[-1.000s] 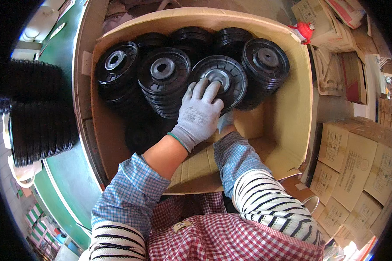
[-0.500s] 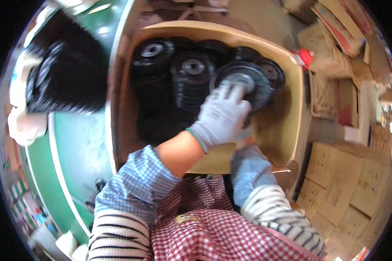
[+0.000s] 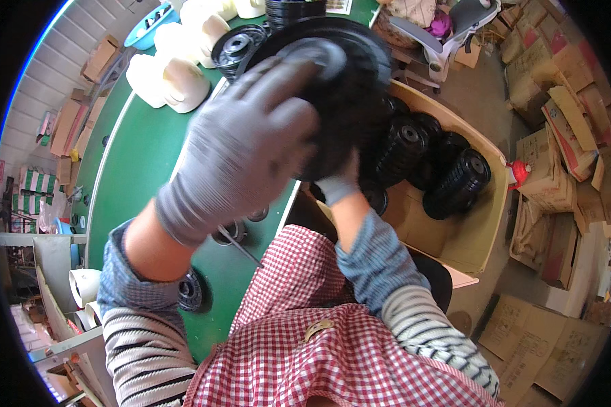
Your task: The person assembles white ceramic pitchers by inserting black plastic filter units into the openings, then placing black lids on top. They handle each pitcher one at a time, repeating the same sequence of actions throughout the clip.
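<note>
The left hand [image 3: 241, 146], in a grey glove, lies over the top of a stack [image 3: 346, 115] of black discs, fingers bent onto the raised hub [image 3: 331, 57]; the gloved right hand [image 3: 339, 183] is at the stack's lower end, its fingers hidden, so I cannot tell how they close. The stack looks clamped between the two, held up where the table [image 3: 146, 136] meets the box [image 3: 448, 244]. It should be stiff and fairly weighty as a pile, each disc light, the glossy faces rather slippery and apt to slide apart; best held by hub and underside, squeezed end to end. At far left a blue basin [image 3: 146, 30] and white cups [image 3: 183, 81] stand by the green table's far end; a lone disc [image 3: 190, 292] lies on its near part. To the right, the cardboard box has more stacks [image 3: 461, 183] leaning inside, with a chair [image 3: 448, 34] beyond its far side. A red object [image 3: 519, 174] sits at the box's right rim, and cartons [image 3: 550, 163] are piled farther right.
</note>
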### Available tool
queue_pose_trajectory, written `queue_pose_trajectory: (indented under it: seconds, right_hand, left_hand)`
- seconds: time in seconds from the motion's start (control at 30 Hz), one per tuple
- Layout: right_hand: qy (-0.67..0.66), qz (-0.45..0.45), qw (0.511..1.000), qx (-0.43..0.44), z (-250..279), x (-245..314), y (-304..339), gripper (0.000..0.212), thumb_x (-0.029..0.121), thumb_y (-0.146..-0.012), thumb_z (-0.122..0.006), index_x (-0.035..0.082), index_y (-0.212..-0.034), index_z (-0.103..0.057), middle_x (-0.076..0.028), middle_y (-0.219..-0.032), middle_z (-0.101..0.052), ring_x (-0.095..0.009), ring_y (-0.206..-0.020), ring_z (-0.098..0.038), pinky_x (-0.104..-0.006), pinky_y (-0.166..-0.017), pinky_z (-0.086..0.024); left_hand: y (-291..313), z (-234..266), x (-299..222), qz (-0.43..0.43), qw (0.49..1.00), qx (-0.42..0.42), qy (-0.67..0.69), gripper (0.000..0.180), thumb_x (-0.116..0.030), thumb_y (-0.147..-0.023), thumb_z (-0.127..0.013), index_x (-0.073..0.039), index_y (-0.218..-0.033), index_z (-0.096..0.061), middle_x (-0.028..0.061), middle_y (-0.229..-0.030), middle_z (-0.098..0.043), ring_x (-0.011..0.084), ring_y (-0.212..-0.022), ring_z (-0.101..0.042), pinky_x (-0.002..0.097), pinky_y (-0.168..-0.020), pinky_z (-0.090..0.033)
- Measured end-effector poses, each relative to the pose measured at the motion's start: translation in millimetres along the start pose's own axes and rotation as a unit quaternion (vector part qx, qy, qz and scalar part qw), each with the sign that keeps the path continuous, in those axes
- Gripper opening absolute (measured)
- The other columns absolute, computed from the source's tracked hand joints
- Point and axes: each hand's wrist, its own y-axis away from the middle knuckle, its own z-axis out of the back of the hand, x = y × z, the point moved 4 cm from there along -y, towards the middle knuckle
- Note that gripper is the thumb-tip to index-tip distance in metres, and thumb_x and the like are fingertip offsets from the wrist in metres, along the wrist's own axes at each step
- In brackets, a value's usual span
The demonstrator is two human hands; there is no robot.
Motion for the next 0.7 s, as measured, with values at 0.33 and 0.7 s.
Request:
queue_pose_trajectory:
  seconds: [0.33,0.7]
  right_hand:
    - [0.798,0.354,-0.335,-0.354,-1,131,-30,0.060,0.046,-0.102,-0.045,0.002,-0.141,-0.055,-0.022,-0.148,-0.051,-0.039,-0.132,-0.053,-0.0390,-0.106,-0.046]
    - [0.761,0.033,-0.571,0.305,147,-82,-123,0.039,0.022,-0.101,-0.062,0.001,-0.133,-0.060,-0.021,-0.135,-0.058,-0.039,-0.128,-0.054,-0.0451,-0.109,-0.044]
  left_hand:
    - [84,5,145,0.170,0.984,0.027,-0.050,0.023,-0.018,-0.081,-0.073,-0.005,-0.097,-0.062,0.0154,-0.126,-0.061,0.0400,-0.108,-0.062,0.0465,-0.089,-0.052]
    - [84,4,137,0.195,0.978,0.055,0.044,0.029,-0.015,-0.082,-0.073,-0.005,-0.109,-0.068,0.0144,-0.126,-0.063,0.0300,-0.087,-0.071,0.0375,-0.074,-0.060]
